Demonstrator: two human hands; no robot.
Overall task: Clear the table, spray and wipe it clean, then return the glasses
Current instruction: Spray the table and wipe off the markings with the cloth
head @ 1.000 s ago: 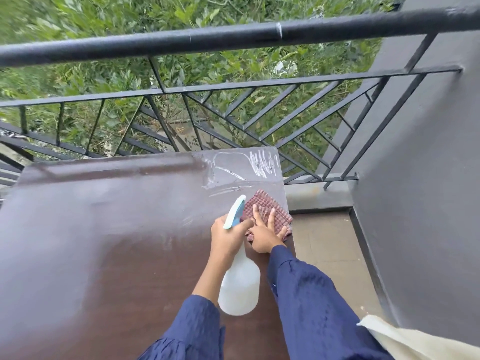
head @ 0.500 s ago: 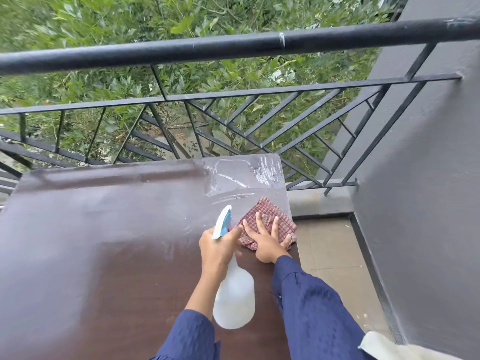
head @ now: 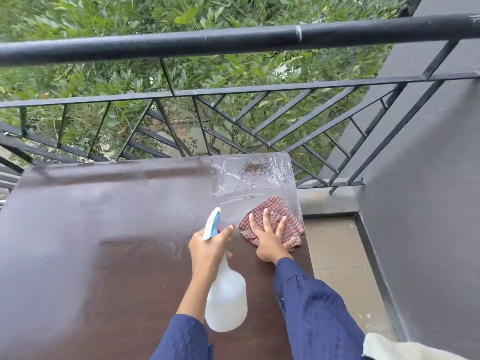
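A dark brown table point(head: 91, 242) fills the lower left, with a wet, streaked patch point(head: 254, 175) at its far right corner. My left hand point(head: 209, 246) grips the neck of a white spray bottle point(head: 226, 302) with a blue and white nozzle, held above the table. My right hand point(head: 268, 239) lies flat with fingers spread on a red checked cloth point(head: 272, 211), pressing it on the table near the right edge. No glasses are in view.
A black metal railing point(head: 233, 41) runs behind the table, with green foliage beyond. A grey wall point(head: 428, 203) stands at the right, above a strip of tiled floor point(head: 335, 255). A pale cloth-like thing point(head: 389, 349) shows at the bottom right corner.
My right hand has slid the cloth a little toward the near side, leaving more wet table behind it. My left hand with the bottle has shifted slightly left. The view tilted down.
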